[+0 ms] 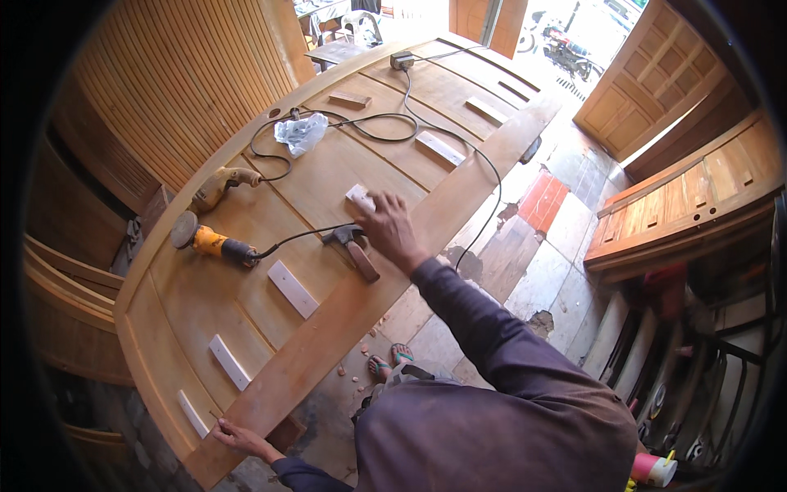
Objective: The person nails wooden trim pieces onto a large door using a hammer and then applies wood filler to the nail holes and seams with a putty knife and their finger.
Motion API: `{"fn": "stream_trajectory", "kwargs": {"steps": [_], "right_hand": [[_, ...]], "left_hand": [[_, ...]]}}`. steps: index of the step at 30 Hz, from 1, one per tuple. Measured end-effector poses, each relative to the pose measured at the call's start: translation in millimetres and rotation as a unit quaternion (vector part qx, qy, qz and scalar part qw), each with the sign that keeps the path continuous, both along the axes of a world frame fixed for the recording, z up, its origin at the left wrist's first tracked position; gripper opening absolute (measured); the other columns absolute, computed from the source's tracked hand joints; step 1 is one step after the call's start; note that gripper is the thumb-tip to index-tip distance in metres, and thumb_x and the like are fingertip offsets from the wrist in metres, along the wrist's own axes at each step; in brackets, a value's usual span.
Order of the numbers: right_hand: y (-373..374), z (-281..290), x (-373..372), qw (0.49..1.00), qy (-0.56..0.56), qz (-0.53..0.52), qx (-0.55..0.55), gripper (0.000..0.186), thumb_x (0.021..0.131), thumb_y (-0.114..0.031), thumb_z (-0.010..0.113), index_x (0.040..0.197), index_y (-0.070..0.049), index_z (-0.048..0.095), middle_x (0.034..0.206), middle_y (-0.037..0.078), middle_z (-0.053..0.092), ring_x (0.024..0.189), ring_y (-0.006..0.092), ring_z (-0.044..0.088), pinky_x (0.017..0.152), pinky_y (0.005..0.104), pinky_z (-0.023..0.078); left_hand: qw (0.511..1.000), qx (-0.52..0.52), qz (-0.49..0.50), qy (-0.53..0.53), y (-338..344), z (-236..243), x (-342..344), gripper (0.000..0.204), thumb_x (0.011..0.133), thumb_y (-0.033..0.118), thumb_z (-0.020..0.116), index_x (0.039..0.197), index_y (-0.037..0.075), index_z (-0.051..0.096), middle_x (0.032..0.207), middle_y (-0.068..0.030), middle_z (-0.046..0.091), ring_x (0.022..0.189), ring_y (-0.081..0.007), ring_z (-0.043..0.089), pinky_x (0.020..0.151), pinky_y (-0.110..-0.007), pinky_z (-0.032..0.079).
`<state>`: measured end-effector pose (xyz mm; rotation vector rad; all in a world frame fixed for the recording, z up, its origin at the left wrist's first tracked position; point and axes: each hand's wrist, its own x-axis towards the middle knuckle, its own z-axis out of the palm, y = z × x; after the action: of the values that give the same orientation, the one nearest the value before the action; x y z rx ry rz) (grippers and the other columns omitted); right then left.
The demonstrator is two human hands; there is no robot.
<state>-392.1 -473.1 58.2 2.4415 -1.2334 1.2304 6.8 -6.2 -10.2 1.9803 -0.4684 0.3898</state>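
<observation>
A large pale wooden door panel (176, 312) lies across the view, with wooden blocks (291, 289) spaced on it. My right hand (385, 225) reaches over a small pale block (354, 193), fingers spread and slightly curled; I cannot tell whether it touches it. Just below is a hammer (361, 261) with a dark head and wooden handle. My left hand (236, 436) is at the lower edge board (283, 381), fingers closed on a thin nail-like piece (215, 416). A yellow-and-black grinder (217, 243), a yellow drill (215, 189), a plastic bag (300, 131) and cords lie on the panel.
Slatted wood panels (180, 66) stand at left. Carved doors (631, 90) and another panel (680, 205) stand at right, beside the cracked tile floor (516, 279). Metal frames (721, 377) and a pink-and-white container (656, 469) are low at right. A motorbike (566, 45) is outside.
</observation>
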Motion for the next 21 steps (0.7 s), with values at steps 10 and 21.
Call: {"fn": "stream_trajectory", "kwargs": {"steps": [10,21], "right_hand": [[91,-5,14,0.959,0.015,0.068,0.274,0.073,0.089,-0.023,0.078,0.153,-0.01,0.047,0.129,0.021,0.055,0.11,0.0387,0.065,0.088,0.045,0.058],[70,22,35,0.886,0.004,0.156,0.437,0.059,0.089,-0.016,0.068,0.145,-0.001,0.059,0.098,0.023,0.072,0.091,0.0361,0.072,0.077,0.046,0.058]], "left_hand": [[1.0,0.018,0.019,0.001,-9,10,-4,0.031,0.116,0.026,0.055,0.118,-0.005,0.059,0.105,-0.0177,0.063,0.096,-0.0293,0.059,0.092,-0.041,0.051],[1.0,-0.007,0.006,0.025,-4,5,-1,0.03,0.116,0.026,0.056,0.11,-0.003,0.058,0.092,-0.0079,0.054,0.083,-0.02,0.051,0.077,-0.035,0.048]]}}
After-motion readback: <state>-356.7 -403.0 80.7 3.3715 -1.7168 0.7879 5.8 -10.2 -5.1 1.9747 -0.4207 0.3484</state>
